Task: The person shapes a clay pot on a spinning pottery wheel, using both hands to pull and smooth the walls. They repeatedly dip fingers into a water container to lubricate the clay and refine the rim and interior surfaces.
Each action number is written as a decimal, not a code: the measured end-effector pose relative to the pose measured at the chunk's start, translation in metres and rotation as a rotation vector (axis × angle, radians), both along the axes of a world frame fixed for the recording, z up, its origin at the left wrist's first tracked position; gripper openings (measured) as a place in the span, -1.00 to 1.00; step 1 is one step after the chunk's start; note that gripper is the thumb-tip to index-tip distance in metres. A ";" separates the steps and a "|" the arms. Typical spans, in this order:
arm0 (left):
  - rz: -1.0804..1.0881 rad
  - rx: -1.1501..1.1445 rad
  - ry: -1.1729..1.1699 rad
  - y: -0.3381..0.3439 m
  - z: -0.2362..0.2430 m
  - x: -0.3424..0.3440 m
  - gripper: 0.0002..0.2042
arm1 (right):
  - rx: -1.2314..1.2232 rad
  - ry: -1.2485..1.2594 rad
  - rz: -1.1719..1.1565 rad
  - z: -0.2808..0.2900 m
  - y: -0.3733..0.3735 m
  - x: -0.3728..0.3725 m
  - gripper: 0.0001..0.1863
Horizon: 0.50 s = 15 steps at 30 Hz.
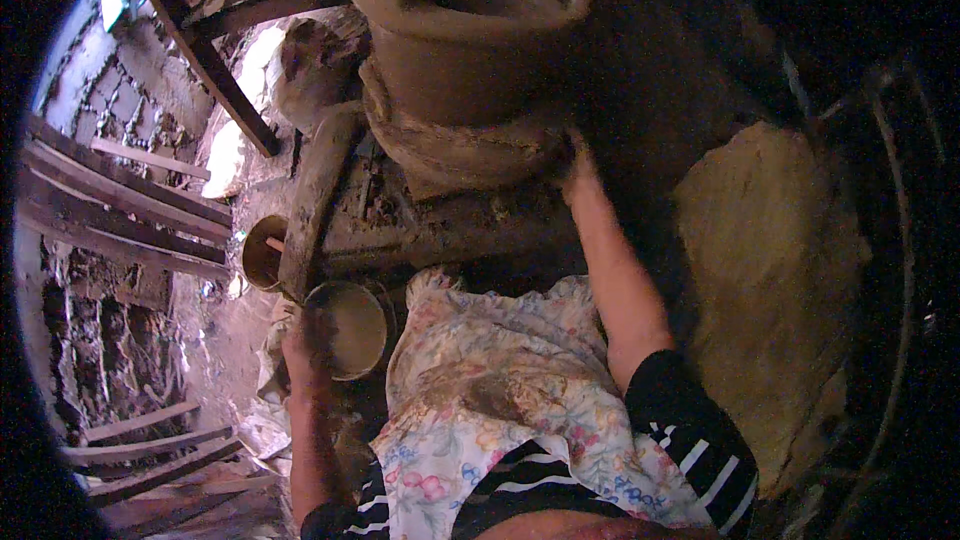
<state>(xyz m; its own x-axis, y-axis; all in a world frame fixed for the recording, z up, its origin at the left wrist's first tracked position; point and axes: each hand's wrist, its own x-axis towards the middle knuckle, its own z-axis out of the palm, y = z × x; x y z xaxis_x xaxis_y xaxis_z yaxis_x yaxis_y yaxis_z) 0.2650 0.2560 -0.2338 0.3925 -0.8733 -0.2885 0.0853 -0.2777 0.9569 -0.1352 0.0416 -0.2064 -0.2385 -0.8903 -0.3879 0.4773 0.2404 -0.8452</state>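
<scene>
A large wet clay vessel [480, 60] with a wide mouth and lumps on its rim stands in front of me. Beneath it is a rounded, clay-smeared base [470, 155]. My right hand [577, 172] reaches up to the right side of that base, fingers stretched along it and partly lost in shadow. Down at the left, my left hand [299, 335] is at the edge of a round bucket [350, 330] of brownish liquid. Its fingers are dark and smeared, so their hold is unclear. A floral, clay-stained cloth [480, 370] covers my lap.
A worn wooden beam [318, 200] runs beside the base. Left of it stands a smaller pot [263, 253] with a stick-like thing inside. Stacked planks [130, 205] and a rough wall lie farther left. A big pale slab or sack [770, 290] is at the right.
</scene>
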 end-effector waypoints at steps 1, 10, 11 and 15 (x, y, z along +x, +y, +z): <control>-0.036 -0.099 -0.195 -0.009 0.014 -0.004 -0.75 | -0.038 -0.052 -0.018 -0.004 -0.010 -0.007 -0.29; -0.220 -0.978 -0.445 -0.078 0.182 -0.054 -0.80 | -0.219 -0.172 0.130 -0.048 -0.085 -0.052 -0.35; -0.242 -1.042 -0.532 -0.085 0.199 -0.060 -0.80 | -0.223 -0.172 0.145 -0.050 -0.087 -0.053 -0.36; -0.098 -1.206 -0.709 -0.125 0.244 -0.085 -0.85 | -0.244 -0.209 0.162 -0.056 -0.089 -0.051 -0.40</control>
<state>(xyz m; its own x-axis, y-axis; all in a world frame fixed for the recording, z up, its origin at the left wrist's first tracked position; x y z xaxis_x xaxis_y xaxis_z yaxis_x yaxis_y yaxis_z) 0.1803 0.1309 0.0099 0.0604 -0.4701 0.8805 -0.4819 0.7588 0.4382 -0.1865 -0.0474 -0.2621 -0.0243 -0.9824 -0.1851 0.6179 0.1308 -0.7753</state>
